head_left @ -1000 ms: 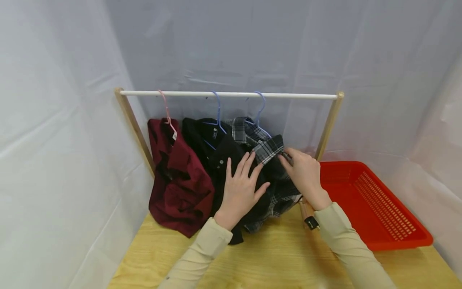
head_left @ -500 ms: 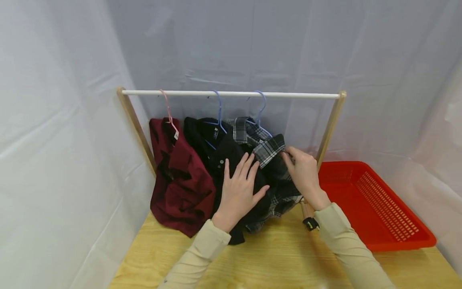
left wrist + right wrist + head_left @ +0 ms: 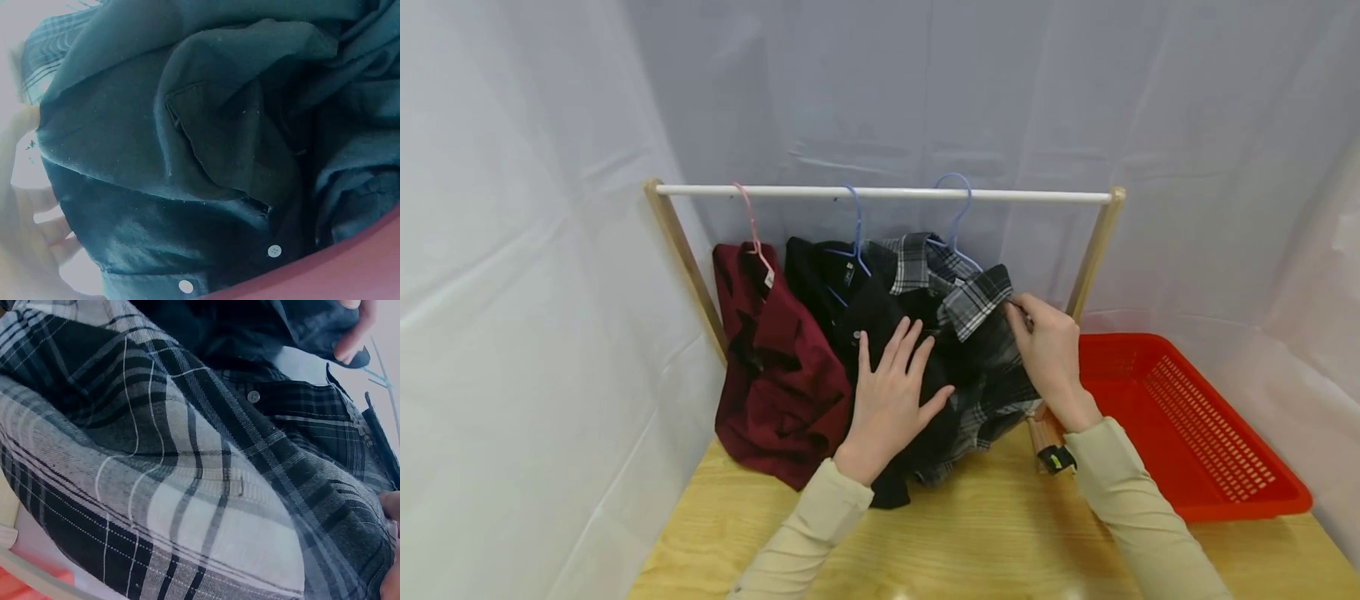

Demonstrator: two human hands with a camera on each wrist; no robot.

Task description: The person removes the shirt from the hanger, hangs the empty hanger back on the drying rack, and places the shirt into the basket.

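- The left hand [image 3: 891, 392] lies flat on the black button-up shirt [image 3: 880, 333], fingers straight and spread, thumb out toward the plaid cloth on its right; it grips nothing.
- The right hand [image 3: 1054, 354] pinches the shoulder of the grey-and-black plaid shirt [image 3: 981, 367] just below its turned-out collar, fingertips curled onto the fabric (from the head view the thumb is hidden, so I cannot tell exactly how it meets them).
- The plaid shirt hangs on a light blue wire hanger [image 3: 957, 218], whose hook stands slightly above the white horizontal rail [image 3: 880, 193] rather than sitting squarely on it; whether it touches the rail I cannot tell.
- The black shirt hangs from a second blue hanger [image 3: 854, 225] at mid-rail, overlapping the plaid shirt's left edge.
- The left wrist view shows dark folds and two pale buttons [image 3: 274, 250]; the right wrist view shows plaid weave close up with one small button [image 3: 253, 396].
- Left of both, a maroon shirt [image 3: 771, 367] hangs on a pink hanger [image 3: 751, 225], its hem bunched on the pale plywood tabletop [image 3: 970, 542].
- The rail rests on two slanted wooden posts [image 3: 688, 267].
- A red perforated plastic basket [image 3: 1195, 425] sits on the table right of the rack, near the right forearm.
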